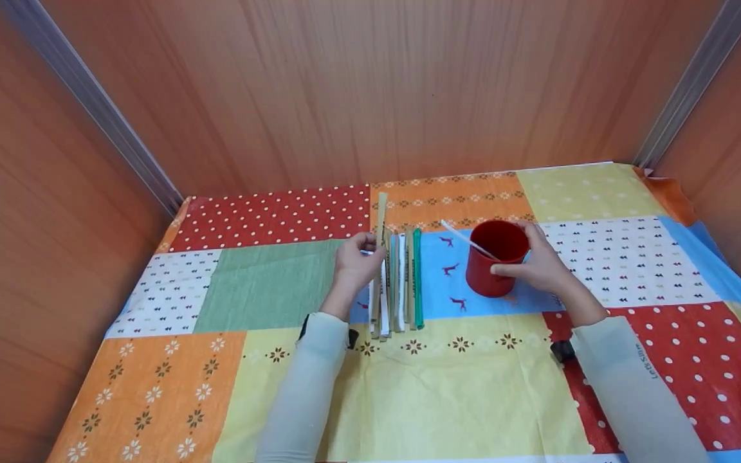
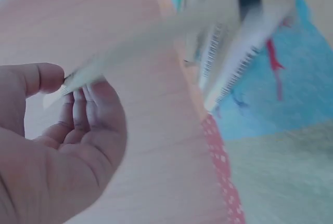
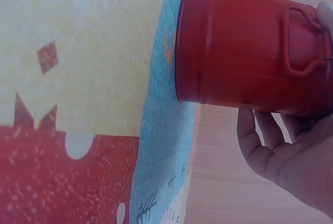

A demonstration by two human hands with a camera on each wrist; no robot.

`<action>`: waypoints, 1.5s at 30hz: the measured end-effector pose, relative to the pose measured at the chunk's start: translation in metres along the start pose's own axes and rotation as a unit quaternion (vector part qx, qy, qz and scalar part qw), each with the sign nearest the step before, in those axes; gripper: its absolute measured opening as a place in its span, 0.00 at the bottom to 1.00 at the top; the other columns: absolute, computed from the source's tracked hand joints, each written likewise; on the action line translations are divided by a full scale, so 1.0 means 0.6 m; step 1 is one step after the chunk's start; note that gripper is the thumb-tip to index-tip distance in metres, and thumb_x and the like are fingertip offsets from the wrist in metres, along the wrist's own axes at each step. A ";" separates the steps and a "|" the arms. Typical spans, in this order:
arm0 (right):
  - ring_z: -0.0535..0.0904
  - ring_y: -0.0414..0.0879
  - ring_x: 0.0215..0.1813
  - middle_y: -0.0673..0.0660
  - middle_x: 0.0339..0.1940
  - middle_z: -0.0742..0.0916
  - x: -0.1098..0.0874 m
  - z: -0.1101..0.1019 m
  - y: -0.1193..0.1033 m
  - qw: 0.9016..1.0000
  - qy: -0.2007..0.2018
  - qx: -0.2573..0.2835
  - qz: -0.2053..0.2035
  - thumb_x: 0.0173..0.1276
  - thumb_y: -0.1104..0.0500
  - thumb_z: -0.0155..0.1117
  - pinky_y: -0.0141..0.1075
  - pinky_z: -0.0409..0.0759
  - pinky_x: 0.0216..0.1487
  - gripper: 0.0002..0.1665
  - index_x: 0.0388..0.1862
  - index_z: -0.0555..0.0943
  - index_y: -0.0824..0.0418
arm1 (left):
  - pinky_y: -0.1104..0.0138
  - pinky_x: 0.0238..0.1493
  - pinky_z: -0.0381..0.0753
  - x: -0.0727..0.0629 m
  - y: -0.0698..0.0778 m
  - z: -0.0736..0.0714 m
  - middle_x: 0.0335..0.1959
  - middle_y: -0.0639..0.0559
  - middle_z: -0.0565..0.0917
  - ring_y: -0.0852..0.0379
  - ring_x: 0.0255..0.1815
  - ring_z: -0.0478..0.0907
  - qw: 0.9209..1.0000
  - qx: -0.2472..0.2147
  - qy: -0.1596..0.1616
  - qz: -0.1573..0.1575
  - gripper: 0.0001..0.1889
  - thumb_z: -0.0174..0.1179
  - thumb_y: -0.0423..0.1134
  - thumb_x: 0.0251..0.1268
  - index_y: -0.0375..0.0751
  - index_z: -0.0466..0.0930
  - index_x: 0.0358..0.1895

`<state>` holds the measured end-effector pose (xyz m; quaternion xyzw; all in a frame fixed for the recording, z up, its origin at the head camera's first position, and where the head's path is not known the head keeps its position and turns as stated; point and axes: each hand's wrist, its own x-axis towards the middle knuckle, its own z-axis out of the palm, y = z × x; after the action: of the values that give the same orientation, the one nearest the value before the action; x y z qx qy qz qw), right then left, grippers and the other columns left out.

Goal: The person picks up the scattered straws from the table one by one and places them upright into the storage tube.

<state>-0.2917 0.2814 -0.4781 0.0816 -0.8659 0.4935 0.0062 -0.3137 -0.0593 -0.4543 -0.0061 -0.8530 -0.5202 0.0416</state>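
My left hand [image 1: 359,260] pinches a tan paper-wrapped straw [image 1: 381,215] between thumb and fingers. In the left wrist view that straw [image 2: 156,37] is blurred and slants away from the fingertips. Under and beside the hand lies a row of several similar wrapped straws [image 1: 401,283], with a green one [image 1: 418,283] at its right end. My right hand [image 1: 541,267] grips the rim and side of a red canister [image 1: 483,276], which is upright. A thin white straw [image 1: 464,236] leans out of its mouth. The right wrist view shows a wire clasp [image 3: 289,42] on its side.
A patchwork-print cloth [image 1: 460,399] covers the table. Wood-grain panels [image 1: 370,90] stand behind it and at both sides, joined by metal corner strips [image 1: 107,116]. Dark camera mounts [image 1: 562,351] sit at the wrists.
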 end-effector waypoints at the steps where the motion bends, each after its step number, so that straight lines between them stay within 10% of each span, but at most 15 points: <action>1: 0.61 0.57 0.70 0.60 0.70 0.65 -0.001 0.000 0.000 1.000 0.000 0.000 0.001 0.49 0.46 0.78 0.52 0.78 0.56 0.60 0.73 0.52 0.57 | 0.69 0.34 0.76 -0.003 0.004 0.000 0.38 0.49 0.82 0.57 0.35 0.77 1.000 -0.009 0.000 0.013 0.08 0.60 0.39 0.61 0.41 0.81 0.41; 17: 0.60 0.57 0.71 0.59 0.71 0.65 0.001 0.000 0.002 1.000 0.000 0.002 0.004 0.47 0.45 0.78 0.54 0.77 0.58 0.62 0.73 0.52 0.57 | 0.65 0.36 0.82 -0.047 0.082 0.003 0.37 0.47 0.84 0.53 0.36 0.81 0.982 -0.084 0.007 0.169 0.09 0.62 0.36 0.61 0.41 0.79 0.45; 32: 0.60 0.58 0.72 0.62 0.72 0.63 -0.002 -0.001 -0.012 1.000 -0.009 0.009 0.011 0.54 0.52 0.76 0.55 0.74 0.60 0.58 0.75 0.50 0.59 | 0.70 0.25 0.78 -0.063 0.110 0.021 0.33 0.48 0.85 0.56 0.33 0.81 0.963 -0.147 0.029 0.225 0.07 0.64 0.38 0.61 0.40 0.79 0.39; 45: 0.59 0.57 0.72 0.60 0.72 0.63 -0.001 -0.001 -0.006 1.000 -0.007 0.009 0.009 0.51 0.48 0.77 0.54 0.74 0.60 0.60 0.75 0.50 0.57 | 0.71 0.35 0.81 -0.061 0.105 0.069 0.38 0.57 0.86 0.63 0.37 0.81 0.980 -0.059 0.019 0.190 0.10 0.64 0.45 0.63 0.47 0.82 0.44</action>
<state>-0.2906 0.2802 -0.4747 0.0774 -0.8620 0.5009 -0.0046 -0.2766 0.0074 -0.4204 -0.1612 -0.8029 -0.5525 0.1553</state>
